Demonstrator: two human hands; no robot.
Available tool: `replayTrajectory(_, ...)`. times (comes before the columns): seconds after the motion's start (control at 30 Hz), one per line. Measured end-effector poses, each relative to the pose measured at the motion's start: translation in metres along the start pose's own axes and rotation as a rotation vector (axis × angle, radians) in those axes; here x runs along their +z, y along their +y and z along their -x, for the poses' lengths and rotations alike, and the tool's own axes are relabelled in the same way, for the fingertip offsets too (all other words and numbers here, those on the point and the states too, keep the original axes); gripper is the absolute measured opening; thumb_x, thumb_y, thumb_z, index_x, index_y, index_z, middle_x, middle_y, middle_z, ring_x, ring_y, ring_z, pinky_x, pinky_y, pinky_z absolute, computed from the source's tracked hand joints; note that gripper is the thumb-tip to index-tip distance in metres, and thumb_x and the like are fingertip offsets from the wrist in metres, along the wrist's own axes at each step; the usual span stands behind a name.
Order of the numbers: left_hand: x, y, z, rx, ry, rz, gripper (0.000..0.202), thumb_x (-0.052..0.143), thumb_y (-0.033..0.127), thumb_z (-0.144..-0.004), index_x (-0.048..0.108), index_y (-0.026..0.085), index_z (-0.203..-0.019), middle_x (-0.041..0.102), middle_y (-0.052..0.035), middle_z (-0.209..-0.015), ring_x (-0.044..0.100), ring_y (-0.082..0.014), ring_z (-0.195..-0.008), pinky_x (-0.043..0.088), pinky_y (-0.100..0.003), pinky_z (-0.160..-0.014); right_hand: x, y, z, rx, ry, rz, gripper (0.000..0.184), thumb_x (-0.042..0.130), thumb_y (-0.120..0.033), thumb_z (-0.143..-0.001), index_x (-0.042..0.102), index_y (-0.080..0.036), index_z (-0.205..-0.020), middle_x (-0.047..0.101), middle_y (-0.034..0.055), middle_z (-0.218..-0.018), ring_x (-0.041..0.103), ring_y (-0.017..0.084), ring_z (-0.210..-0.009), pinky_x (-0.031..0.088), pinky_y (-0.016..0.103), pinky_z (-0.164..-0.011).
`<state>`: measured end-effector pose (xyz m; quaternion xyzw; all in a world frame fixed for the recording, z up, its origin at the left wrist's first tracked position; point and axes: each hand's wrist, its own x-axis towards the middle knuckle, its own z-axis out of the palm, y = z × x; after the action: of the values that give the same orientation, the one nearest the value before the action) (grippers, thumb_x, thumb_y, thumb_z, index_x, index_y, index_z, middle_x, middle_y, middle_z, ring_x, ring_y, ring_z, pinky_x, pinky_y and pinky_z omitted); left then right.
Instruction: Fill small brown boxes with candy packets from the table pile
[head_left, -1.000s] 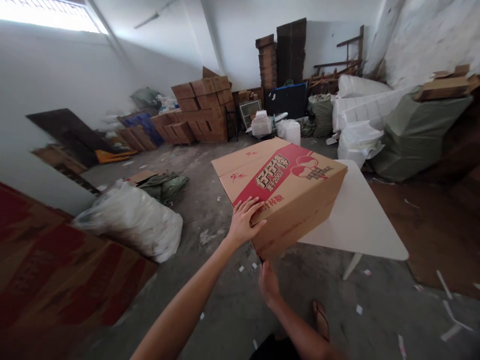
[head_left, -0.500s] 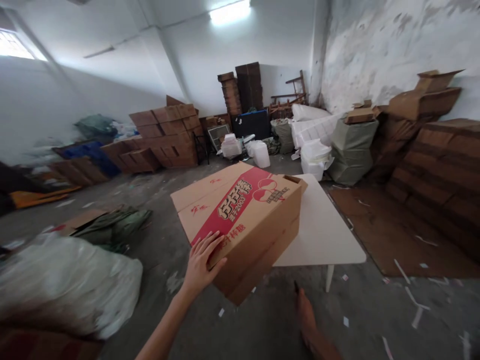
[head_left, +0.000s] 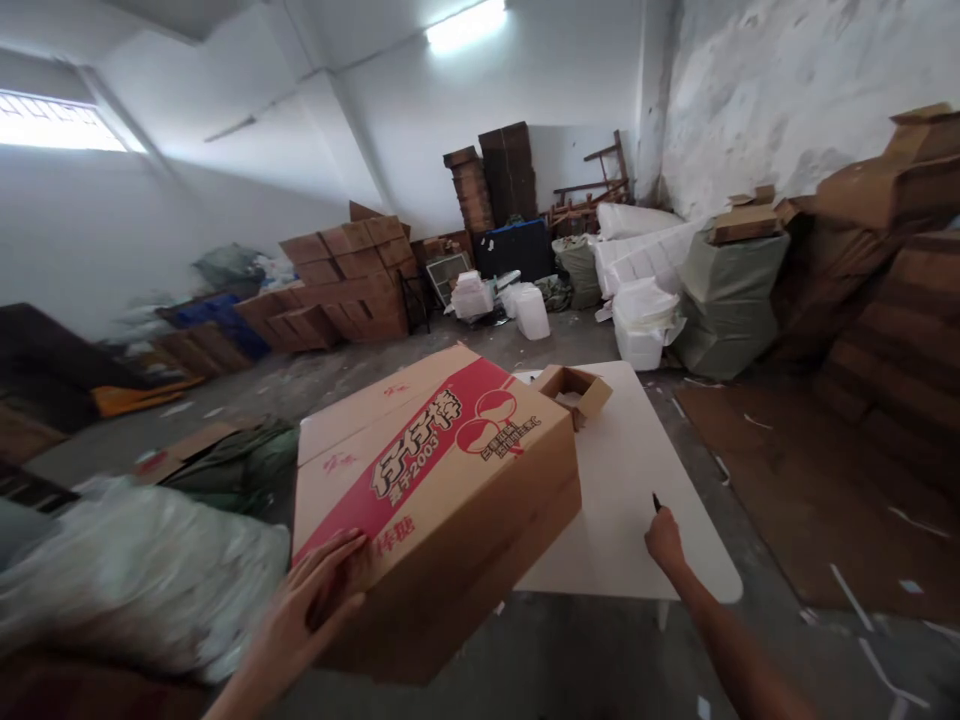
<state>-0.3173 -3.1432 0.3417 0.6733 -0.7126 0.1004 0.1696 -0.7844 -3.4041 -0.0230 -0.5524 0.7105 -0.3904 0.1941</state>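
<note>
A large cardboard box with a red printed band lies tilted over the left side of a white table. My left hand grips its near left edge, fingers along the printed top and thumb against the side. Over the table's right part, my right hand is closed round a thin black pen-like tool; only its dark tip shows, so its exact kind is unclear. Behind the large box, a small open carton sits on the far end of the table.
A bulky clear plastic bag lies on the floor at left, beside dark green cloth. Flattened brown cardboard covers the floor at right. Stacked cartons stand at the back, and paper scraps litter the floor.
The large box has shifted left and nearer with my left hand, uncovering the small open carton. My right hand has risen from beside the table's front edge to over its top, still holding the black tool.
</note>
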Motion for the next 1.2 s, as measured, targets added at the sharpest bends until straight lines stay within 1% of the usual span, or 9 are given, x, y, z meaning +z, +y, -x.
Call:
replayTrajectory(0.1,0.006,0.029,-0.027,-0.088,-0.036,-0.102,0.046,0.058,0.054,-0.088,0.062,0.028,-0.126,0.071,-0.0075,-0.123,0.069,-0.0275,-0.112,0.06,-0.044,-0.095,0.011,-0.007,-0.006,0.026,-0.012,0.051,0.039,0.044,-0.015,-0.071,0.065,-0.008,-0.104,0.064,0.0275,-0.092,0.064,0.04,-0.093,0.048,0.052,-0.083)
replayTrajectory(0.17,0.017,0.057,-0.052,-0.106,-0.07,-0.135,0.048,0.057,0.055,-0.089,0.062,0.026,-0.128,0.069,-0.0099,-0.128,0.066,-0.0297,-0.117,0.057,-0.049,-0.1,0.019,-0.025,-0.002,-0.045,-0.028,-0.025,0.041,0.041,-0.019,-0.078,0.061,-0.006,-0.111,0.062,0.0313,-0.11,0.06,0.042,-0.107,0.045,0.057,-0.093)
replayTrajectory(0.3,0.047,0.114,-0.104,-0.08,-0.158,-0.123,0.063,0.056,0.054,-0.091,0.048,0.023,-0.145,0.052,-0.0153,-0.151,0.048,-0.0354,-0.14,0.043,-0.058,-0.114,0.037,-0.082,0.015,-0.266,-0.202,-0.373,0.035,0.041,-0.032,-0.088,0.055,-0.014,-0.115,0.066,0.0192,-0.112,0.063,0.029,-0.104,0.05,0.047,-0.096)
replayTrajectory(0.4,0.064,0.134,-0.131,-0.075,-0.21,-0.121,0.079,0.057,0.06,-0.088,0.037,0.021,-0.153,0.043,-0.0188,-0.158,0.04,-0.0393,-0.145,0.035,-0.063,-0.118,0.047,-0.116,0.023,-0.268,-0.268,-0.58,0.034,0.044,-0.032,-0.087,0.053,-0.017,-0.117,0.065,0.0141,-0.113,0.062,0.026,-0.106,0.051,0.044,-0.095)
replayTrajectory(0.5,0.071,0.135,-0.141,-0.065,-0.226,-0.133,0.089,0.059,0.066,-0.084,0.032,0.022,-0.156,0.04,-0.0194,-0.16,0.036,-0.0418,-0.147,0.033,-0.065,-0.118,0.052,-0.128,0.024,-0.194,-0.286,-0.674,0.036,0.049,-0.032,-0.082,0.052,-0.019,-0.115,0.065,0.0115,-0.11,0.061,0.025,-0.104,0.05,0.044,-0.094)
replayTrajectory(0.7,0.071,0.133,-0.141,-0.055,-0.226,-0.156,0.089,0.059,0.066,-0.084,0.03,0.023,-0.157,0.039,-0.0183,-0.161,0.035,-0.0399,-0.148,0.033,-0.063,-0.119,0.049,-0.124,0.01,-0.021,-0.308,-0.727,0.042,0.057,-0.042,-0.071,0.056,-0.018,-0.106,0.062,0.0114,-0.105,0.055,0.029,-0.102,0.047,0.045,-0.09)
replayTrajectory(0.9,0.074,0.136,-0.142,-0.083,-0.217,-0.152,0.075,0.053,0.059,-0.091,0.032,0.025,-0.155,0.038,-0.0155,-0.162,0.035,-0.0356,-0.149,0.03,-0.06,-0.122,0.032,-0.128,-0.007,-0.047,-0.445,-0.81,0.034,0.059,-0.055,-0.078,0.054,-0.021,-0.085,0.059,0.0012,-0.083,0.056,0.021,-0.083,0.047,0.034,-0.079)
replayTrajectory(1.03,0.076,0.136,-0.14,-0.095,-0.198,-0.14,0.073,0.054,0.057,-0.091,0.034,0.027,-0.155,0.04,-0.0131,-0.162,0.035,-0.0346,-0.149,0.027,-0.059,-0.124,0.02,-0.137,-0.007,-0.053,-0.542,-0.815,0.046,0.06,-0.064,-0.081,0.062,-0.018,-0.08,0.063,0.002,-0.078,0.057,0.02,-0.08,0.045,0.031,-0.076)
replayTrajectory(1.2,0.074,0.139,-0.139,-0.131,-0.213,-0.106,0.074,0.055,0.057,-0.091,0.033,0.028,-0.155,0.041,-0.0122,-0.161,0.034,-0.0337,-0.15,0.025,-0.059,-0.125,0.012,-0.139,-0.01,-0.115,-0.602,-0.685,0.053,0.066,-0.071,-0.074,0.063,-0.019,-0.064,0.065,0.0016,-0.066,0.057,0.02,-0.071,0.042,0.03,-0.071)
